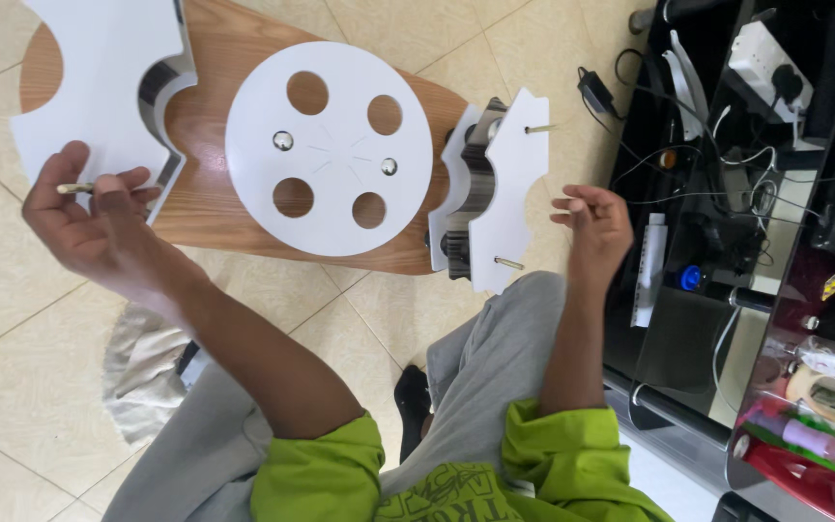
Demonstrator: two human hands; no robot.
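My left hand (89, 217) pinches a small wooden dowel (74, 188) against the lower edge of a white notched panel (99, 92). My right hand (593, 227) hovers with fingers loosely curled and nothing in it, just right of another white notched panel (509, 174). That panel has two dowels (538, 128) sticking out of its edge. Between the panels lies a white round disc (331, 193) with several round holes and two metal studs, resting on a wood-grain board (210, 184).
A black glass stand (727, 319) at the right holds cables, a white power strip (763, 60), a blue light and bottles. Beige floor tiles (12, 367) surround the parts. A crumpled cloth (142, 372) lies by my left knee.
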